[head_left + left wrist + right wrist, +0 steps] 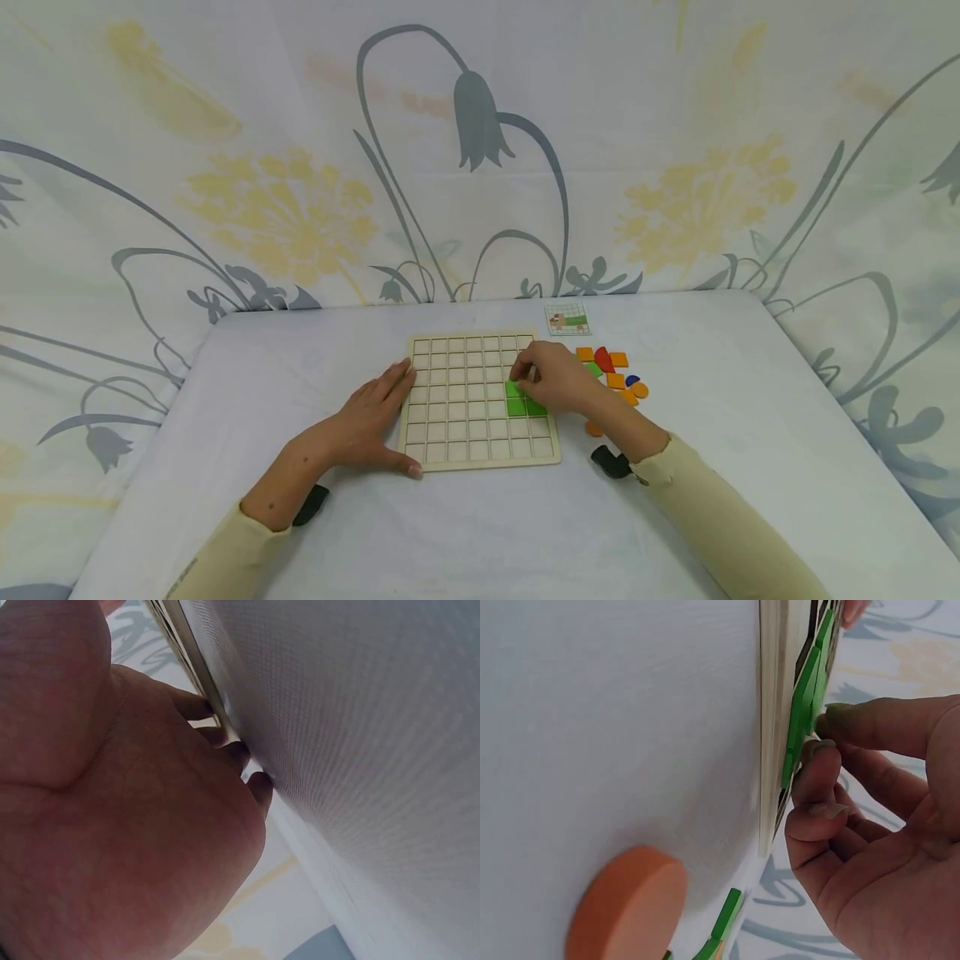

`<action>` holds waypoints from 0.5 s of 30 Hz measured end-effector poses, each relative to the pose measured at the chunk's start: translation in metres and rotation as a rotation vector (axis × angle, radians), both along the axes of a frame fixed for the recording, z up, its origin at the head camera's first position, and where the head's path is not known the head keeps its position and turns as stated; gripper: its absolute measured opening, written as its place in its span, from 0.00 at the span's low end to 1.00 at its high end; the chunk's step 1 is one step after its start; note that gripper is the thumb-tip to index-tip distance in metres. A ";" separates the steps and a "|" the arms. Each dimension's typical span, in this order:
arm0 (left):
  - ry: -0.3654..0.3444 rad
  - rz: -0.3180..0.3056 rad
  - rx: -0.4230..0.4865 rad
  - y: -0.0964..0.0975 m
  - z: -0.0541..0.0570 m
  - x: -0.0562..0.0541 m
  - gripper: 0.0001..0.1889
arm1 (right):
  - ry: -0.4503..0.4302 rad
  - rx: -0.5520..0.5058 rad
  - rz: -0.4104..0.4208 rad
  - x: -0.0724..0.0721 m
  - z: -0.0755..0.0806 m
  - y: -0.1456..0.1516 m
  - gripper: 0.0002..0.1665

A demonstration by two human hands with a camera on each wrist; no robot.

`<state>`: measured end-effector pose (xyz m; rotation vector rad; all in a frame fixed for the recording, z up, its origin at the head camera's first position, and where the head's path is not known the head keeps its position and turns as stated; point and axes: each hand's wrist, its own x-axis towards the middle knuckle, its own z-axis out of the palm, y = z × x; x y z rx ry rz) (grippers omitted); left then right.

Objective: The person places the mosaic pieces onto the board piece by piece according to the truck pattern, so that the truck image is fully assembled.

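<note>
A wooden grid board [455,410] lies on the table, with green square tiles [516,407] set in cells on its right side. My left hand [367,421] rests along the board's left edge, its thumb at the lower left corner and the fingers spread up the side. Over the green tiles is my right hand [558,377], fingers bent, thumb and fingertips pinching at a green tile. Seen from the right wrist, the fingertips [823,742] touch the green tiles [802,712] at the board's surface. The hand partly hides the tile under it in the head view.
Right of the board lie loose pieces: orange squares [616,381], a red half-round [603,359], a blue piece [633,380] and an orange disc [594,428]. A small picture card [567,319] lies behind the board. Patterned cloth [480,208] hangs behind the table.
</note>
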<state>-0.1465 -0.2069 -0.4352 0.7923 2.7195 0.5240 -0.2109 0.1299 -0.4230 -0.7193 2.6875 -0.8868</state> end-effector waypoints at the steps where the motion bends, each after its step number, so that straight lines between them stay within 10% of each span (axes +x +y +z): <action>1: 0.001 0.000 0.000 0.000 0.000 0.000 0.74 | 0.011 -0.011 0.001 0.001 -0.001 0.002 0.04; 15: 0.014 -0.008 -0.014 0.000 -0.002 -0.001 0.74 | 0.130 0.009 -0.139 -0.006 -0.001 0.050 0.08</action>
